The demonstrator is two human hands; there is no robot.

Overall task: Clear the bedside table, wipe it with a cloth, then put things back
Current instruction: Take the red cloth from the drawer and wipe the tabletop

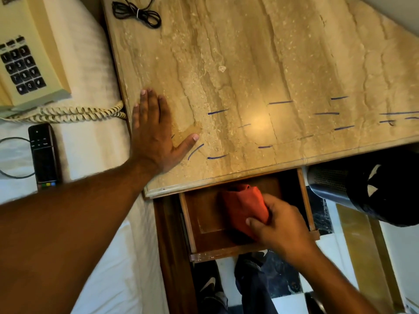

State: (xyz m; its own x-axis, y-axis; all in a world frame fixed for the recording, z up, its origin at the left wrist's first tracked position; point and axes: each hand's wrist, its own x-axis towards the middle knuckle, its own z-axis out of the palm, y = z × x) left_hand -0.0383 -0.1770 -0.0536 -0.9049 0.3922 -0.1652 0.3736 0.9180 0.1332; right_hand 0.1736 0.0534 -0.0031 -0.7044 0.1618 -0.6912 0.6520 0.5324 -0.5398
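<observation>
The orange-red cloth (243, 208) is bunched and creased, its lower part hidden under the right hand (277, 225), whose grip is closed on it inside the open wooden drawer (205, 225). The drawer's back runs out of sight beneath the counter (260, 64), a veined beige stone top marked with short blue strokes. The left hand (154, 134) lies flat, its grip open, on the counter's left edge. A coiled black cable (137, 13) is cut off at the top. On the bed (90, 87), a phone (25, 53) is partly cropped.

A perforated metal bin (328, 189) with a dark liner stands on the floor, and sneakers (209, 284) show on checkered tiles (288, 301).
</observation>
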